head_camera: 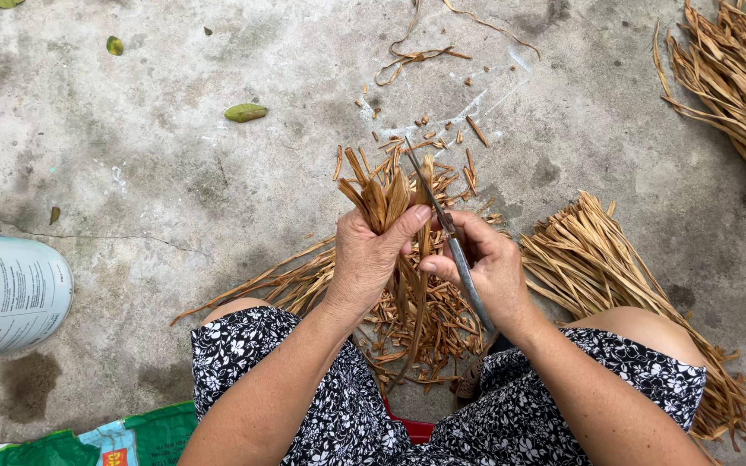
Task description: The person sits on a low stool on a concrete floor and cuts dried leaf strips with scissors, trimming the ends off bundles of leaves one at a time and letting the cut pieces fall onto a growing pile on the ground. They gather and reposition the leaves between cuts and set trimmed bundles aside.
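Two hands busy: left hand [371,250] clamps a dried-leaf bunch [386,197], right hand [487,269] grips scissors [451,237] just beside it, clippings [416,324] below, trimmed bundle [593,259] right, another bundle [740,82] looks untouched.

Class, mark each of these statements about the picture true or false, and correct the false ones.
1. The left hand grips a bunch of dried leaf strips. True.
2. The right hand holds a hammer. False: it holds scissors.
3. The ground is grass. False: it is concrete floor, with cut scraps under the hands.
4. A bundle of strips lies beside the person's right knee. True.
5. A green leaf lies on the floor. True.
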`<action>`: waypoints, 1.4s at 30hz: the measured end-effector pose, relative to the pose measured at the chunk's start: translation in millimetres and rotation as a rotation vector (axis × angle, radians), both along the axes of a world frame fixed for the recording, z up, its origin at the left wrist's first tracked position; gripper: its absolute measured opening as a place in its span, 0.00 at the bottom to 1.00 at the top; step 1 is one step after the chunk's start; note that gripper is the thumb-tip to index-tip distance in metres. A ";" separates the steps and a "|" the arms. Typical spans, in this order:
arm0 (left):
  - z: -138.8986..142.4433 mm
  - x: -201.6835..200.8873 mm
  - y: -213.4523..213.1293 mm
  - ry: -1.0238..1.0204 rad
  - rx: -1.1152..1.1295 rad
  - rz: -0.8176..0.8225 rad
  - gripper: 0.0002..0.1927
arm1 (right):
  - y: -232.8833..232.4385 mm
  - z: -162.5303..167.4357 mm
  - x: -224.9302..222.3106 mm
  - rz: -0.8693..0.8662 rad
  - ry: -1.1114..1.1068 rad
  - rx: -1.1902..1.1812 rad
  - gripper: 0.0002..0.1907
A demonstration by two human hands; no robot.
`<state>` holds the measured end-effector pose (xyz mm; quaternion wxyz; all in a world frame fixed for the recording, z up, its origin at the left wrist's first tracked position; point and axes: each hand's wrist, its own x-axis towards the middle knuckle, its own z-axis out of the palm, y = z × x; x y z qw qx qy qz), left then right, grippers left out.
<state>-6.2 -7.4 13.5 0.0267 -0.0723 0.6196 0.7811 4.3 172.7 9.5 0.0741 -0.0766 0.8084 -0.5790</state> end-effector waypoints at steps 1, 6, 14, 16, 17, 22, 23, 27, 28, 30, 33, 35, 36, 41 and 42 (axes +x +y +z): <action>-1.1 0.1 -0.4 0.004 0.023 0.005 0.08 | -2.2 -1.8 0.9 -0.004 -0.009 -0.046 0.30; -7.3 -1.9 3.6 -0.003 0.101 -0.011 0.10 | -3.4 -1.8 -0.3 -0.072 -0.201 -0.274 0.23; -11.8 -4.3 4.5 -0.007 0.191 -0.061 0.12 | -6.5 1.7 -6.0 -0.013 -0.031 -0.281 0.27; -12.1 -2.9 9.0 -0.023 0.130 -0.087 0.13 | -9.1 -4.6 -6.1 -0.045 -0.025 -0.294 0.26; -12.3 -1.9 12.2 -0.025 0.067 -0.097 0.13 | -9.6 -7.8 -6.1 -0.069 -0.017 -0.292 0.24; -14.5 -1.0 18.6 0.041 -0.070 -0.087 0.16 | -5.5 -15.2 -5.6 -0.103 0.028 -0.286 0.22; -15.3 -0.9 19.3 0.080 -0.089 -0.091 0.17 | -5.5 -14.3 -4.7 -0.090 0.056 -0.293 0.22; -17.6 -2.3 22.1 0.068 -0.152 -0.117 0.15 | -8.7 -6.2 -2.2 -0.036 0.113 -0.266 0.25; -17.3 -3.4 20.8 0.028 -0.127 -0.086 0.15 | -9.1 -4.3 -2.0 -0.034 0.080 -0.283 0.26; -15.6 -10.1 15.6 -0.060 -0.077 -0.023 0.16 | -9.7 -3.4 -2.2 -0.030 0.005 -0.316 0.27; -9.5 -14.2 10.9 0.159 0.092 0.062 0.19 | -15.0 -10.5 -1.7 -0.011 -0.037 -0.332 0.30; -5.1 -13.9 19.6 0.220 0.214 0.036 0.20 | -20.9 -18.3 -3.7 0.027 -0.021 -0.266 0.30; -2.9 -10.6 23.3 0.241 0.276 0.025 0.20 | -23.0 -21.1 -2.5 0.045 -0.022 -0.232 0.30; 4.9 -15.6 17.9 0.310 0.305 -0.014 0.23 | -9.1 -7.9 -22.0 -0.004 0.065 -0.268 0.23; 4.6 -17.2 15.6 0.320 0.336 -0.018 0.26 | -1.1 -1.0 -25.3 -0.041 0.109 -0.272 0.23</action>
